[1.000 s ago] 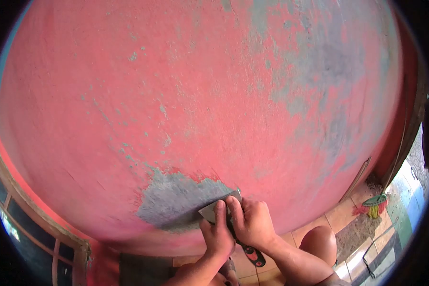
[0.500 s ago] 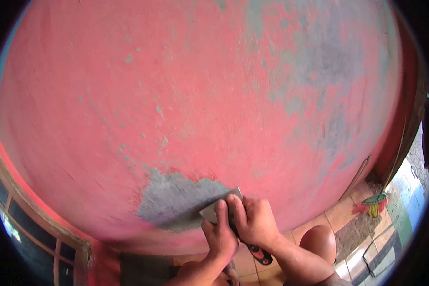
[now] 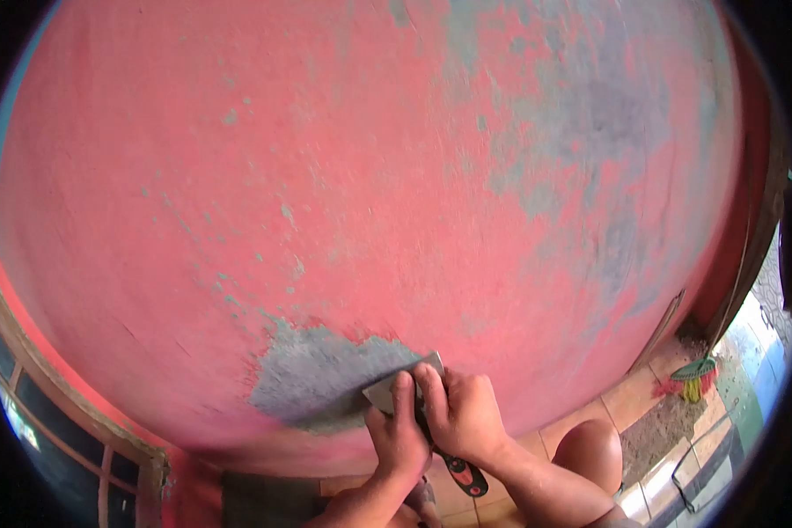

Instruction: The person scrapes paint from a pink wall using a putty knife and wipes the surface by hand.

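Scraper [image 3: 404, 378]: held low on pink wall [image 3: 370, 176], metal blade flat at right edge of grey bare patch [image 3: 312, 378]. Left hand [image 3: 400, 440]: closed on the blade, index finger pushing on it. Right hand [image 3: 462, 414]: wrapped tight just beside, over the neck; red-black handle [image 3: 466, 475] sticking out below. May slip off suddenly if pushed too steep, and then scrape knuckles on rough plaster. May also gouge the plaster if tilted on one corner.

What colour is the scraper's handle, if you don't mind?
Scraper handle: black with red patches; head view.
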### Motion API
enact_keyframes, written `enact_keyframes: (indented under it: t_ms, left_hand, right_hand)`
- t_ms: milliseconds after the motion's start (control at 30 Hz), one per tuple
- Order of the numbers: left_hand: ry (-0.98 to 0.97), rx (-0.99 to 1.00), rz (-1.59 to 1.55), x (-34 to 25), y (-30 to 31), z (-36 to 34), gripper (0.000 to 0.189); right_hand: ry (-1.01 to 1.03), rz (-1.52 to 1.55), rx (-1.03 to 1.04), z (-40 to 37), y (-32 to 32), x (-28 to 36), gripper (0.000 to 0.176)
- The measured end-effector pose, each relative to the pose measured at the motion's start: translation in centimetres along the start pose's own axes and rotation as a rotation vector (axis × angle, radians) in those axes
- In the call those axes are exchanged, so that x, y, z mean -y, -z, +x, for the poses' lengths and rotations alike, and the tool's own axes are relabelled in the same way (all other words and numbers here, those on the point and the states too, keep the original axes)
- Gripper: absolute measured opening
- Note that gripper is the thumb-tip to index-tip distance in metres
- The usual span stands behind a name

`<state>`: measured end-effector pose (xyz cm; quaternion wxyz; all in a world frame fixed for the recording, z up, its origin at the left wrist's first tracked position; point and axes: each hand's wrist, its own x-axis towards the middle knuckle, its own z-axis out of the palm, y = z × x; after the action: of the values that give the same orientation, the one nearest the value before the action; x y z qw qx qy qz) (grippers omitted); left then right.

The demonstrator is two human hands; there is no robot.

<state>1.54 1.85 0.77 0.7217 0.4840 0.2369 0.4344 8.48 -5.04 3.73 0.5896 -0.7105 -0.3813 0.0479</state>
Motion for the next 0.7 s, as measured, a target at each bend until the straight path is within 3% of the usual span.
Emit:
enact_keyframes:
  t_ms: [167,300,367,500,700]
  left_hand:
    - [0.024,-0.062,0.04,0.4,-0.3,-1.1,0.035]
    - [-0.041,-0.021,0.02,0.8,0.3,0.0,0.039]
    - [0.021,0.002,-0.055,-1.1,-0.3,-0.3,0.037]
    - [-0.018,-0.004,0.072,0.6,0.4,-0.7,0.037]
    - [0.01,0.035,0.053,-0.3,0.3,-0.2,0.037]
  right_hand:
    - [0.016,0.034,0.019,-0.1,1.0,0.7,0.041]
    - [0.063,-0.007,-0.015,0.1,0.5,0.2,0.04]
    - [0.075,0.013,-0.032,0.4,-0.1,0.6,0.04]
    - [0.097,0.001,-0.013,0.2,0.7,0.9,0.04]
    - [0.037,-0.006,0.021,0.4,-0.1,0.3,0.038]
